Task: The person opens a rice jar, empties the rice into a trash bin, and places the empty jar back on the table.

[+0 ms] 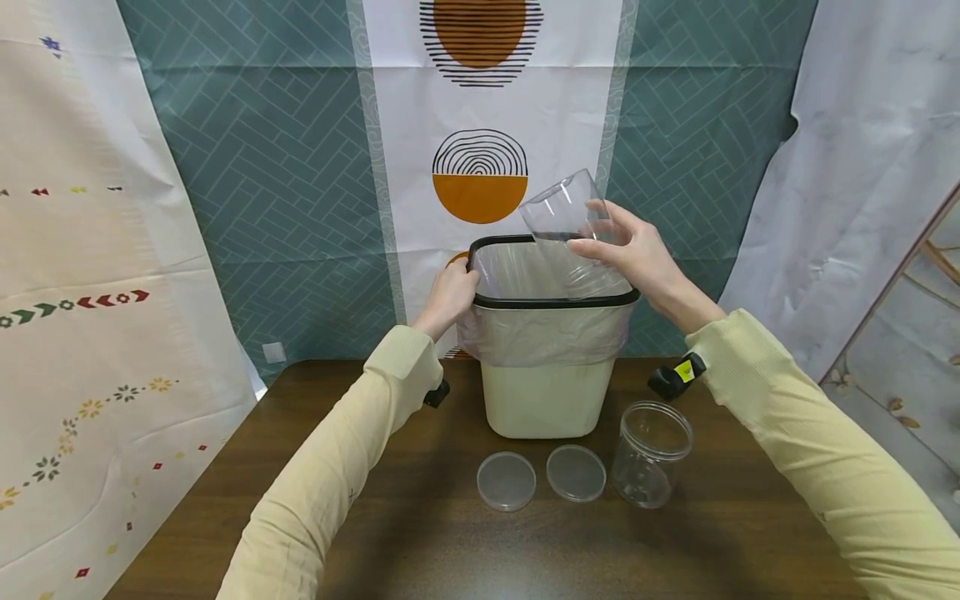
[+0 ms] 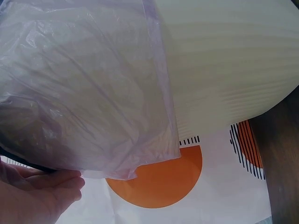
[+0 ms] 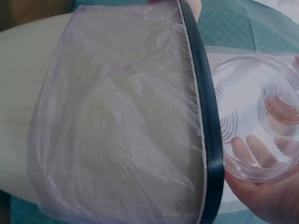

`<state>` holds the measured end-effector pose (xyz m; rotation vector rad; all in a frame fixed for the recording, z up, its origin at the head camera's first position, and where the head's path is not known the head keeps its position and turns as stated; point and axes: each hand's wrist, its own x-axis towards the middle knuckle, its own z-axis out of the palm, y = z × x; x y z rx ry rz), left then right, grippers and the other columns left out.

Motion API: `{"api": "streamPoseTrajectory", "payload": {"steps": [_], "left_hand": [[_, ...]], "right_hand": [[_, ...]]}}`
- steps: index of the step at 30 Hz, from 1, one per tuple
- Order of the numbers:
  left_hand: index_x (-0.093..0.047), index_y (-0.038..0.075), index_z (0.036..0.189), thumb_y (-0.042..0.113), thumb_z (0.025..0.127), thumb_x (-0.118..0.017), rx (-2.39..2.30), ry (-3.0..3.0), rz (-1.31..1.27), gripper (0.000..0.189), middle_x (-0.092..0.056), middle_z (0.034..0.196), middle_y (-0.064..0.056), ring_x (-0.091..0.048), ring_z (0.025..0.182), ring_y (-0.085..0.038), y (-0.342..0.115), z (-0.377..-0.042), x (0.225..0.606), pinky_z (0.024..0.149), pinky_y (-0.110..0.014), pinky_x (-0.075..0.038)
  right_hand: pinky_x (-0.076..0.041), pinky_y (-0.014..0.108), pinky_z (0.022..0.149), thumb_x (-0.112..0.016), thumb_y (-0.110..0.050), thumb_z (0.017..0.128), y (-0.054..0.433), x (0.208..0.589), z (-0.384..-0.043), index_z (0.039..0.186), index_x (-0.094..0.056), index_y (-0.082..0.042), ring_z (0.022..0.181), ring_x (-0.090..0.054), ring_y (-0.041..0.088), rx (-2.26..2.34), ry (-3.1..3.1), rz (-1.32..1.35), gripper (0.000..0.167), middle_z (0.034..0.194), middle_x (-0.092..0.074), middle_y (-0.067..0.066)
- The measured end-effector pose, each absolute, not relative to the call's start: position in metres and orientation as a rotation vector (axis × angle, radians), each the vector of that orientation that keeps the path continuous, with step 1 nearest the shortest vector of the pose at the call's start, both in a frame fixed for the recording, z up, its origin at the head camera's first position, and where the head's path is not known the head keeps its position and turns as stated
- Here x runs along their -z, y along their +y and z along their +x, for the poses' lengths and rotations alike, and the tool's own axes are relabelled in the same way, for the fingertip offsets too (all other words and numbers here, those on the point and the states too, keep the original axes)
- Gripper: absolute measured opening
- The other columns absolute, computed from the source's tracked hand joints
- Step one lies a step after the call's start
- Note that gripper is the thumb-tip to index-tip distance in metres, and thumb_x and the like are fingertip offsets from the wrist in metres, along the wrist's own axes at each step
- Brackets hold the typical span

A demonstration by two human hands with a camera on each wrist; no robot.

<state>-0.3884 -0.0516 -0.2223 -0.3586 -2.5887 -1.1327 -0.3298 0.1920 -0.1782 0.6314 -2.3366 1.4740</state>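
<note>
A pale green trash bin [image 1: 547,404] with a black rim [image 1: 557,304] stands upright, lined with a translucent plastic bag [image 1: 547,337] folded over its outside. My left hand [image 1: 450,293] grips the rim on the left side; in the left wrist view the fingers of that hand [image 2: 42,196] are beside the bag's folded edge. Over the bin's opening, my right hand [image 1: 641,254] holds a clear plastic jar [image 1: 555,208], tilted with its mouth toward the upper left. The right wrist view shows fingers through the clear jar [image 3: 247,112], close to the rim.
Two round clear lids, one on the left [image 1: 506,481] and one on the right [image 1: 576,472], lie in front of the bin. An open clear jar [image 1: 652,454] stands right of them on the brown wooden table [image 1: 420,542]. A patterned curtain [image 1: 285,167] hangs behind.
</note>
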Motion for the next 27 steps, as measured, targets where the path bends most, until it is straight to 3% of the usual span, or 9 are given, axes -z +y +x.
{"api": "streamPoseTrajectory", "payload": {"steps": [8, 17, 27], "left_hand": [[-0.033, -0.006, 0.135, 0.013, 0.095, -0.034, 1.135, -2.593, -0.355, 0.045, -0.038, 0.135, -0.017, -0.035, 0.122, -0.029, -0.051, -0.388, 0.222, 0.096, -0.037, -0.030], [-0.038, -0.006, 0.132, 0.013, 0.094, -0.033, 1.131, -2.574, -0.365, 0.043, -0.044, 0.130, -0.018, -0.040, 0.118, -0.029, -0.051, -0.389, 0.224, 0.094, -0.037, -0.033], [-0.035, -0.007, 0.134, 0.013, 0.094, -0.033, 1.131, -2.581, -0.355, 0.045, -0.041, 0.133, -0.018, -0.037, 0.121, -0.029, -0.051, -0.389, 0.223, 0.096, -0.036, -0.030]], "right_hand": [[-0.038, 0.041, 0.084, -0.072, -0.028, 0.077, 0.194, 0.174, -0.324, 0.129, -0.033, -0.008, 0.110, -0.047, 0.021, -1.370, -2.301, 0.662, 0.068, 0.122, -0.050, 0.009], [-0.037, 0.043, 0.084, -0.075, -0.030, 0.074, 0.200, 0.171, -0.319, 0.130, -0.042, -0.012, 0.111, -0.047, 0.021, -1.162, -2.345, 0.688, 0.068, 0.122, -0.052, 0.005], [-0.037, 0.048, 0.085, -0.078, -0.036, 0.069, 0.210, 0.166, -0.314, 0.131, -0.047, -0.017, 0.106, -0.049, 0.027, -0.910, -2.370, 0.720, 0.073, 0.119, -0.053, 0.008]]}}
